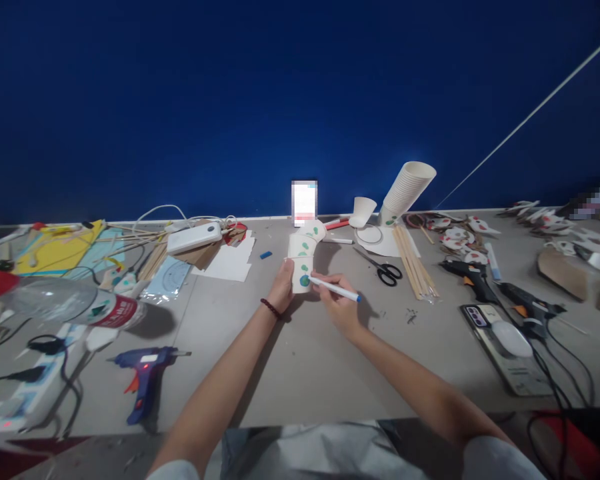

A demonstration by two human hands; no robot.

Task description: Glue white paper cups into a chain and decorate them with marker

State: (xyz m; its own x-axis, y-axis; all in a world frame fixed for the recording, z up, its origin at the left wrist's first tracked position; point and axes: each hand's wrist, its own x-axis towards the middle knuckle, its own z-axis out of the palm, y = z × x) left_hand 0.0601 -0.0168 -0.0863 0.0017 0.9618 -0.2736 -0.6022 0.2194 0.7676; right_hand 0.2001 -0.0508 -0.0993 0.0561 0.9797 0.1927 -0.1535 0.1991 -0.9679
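My left hand [282, 287] is wrapped round the left side of a white paper cup piece [303, 257], made of joined cups with green spots and a bent top. In my right hand [337, 300] is a white marker [337, 289] with a blue end. Its tip touches or nearly touches a blue and green spot low on the cup piece. A small blue cap [265, 255] lies on the table to the left of the cups.
Black scissors [387, 272], wooden sticks [411, 260] and a tall cup stack [409, 190] are right of centre. Glue guns and a phone [510, 353] lie further right. At left are a blue glue gun [147, 373], a bottle [75, 303] and a power strip [45, 383].
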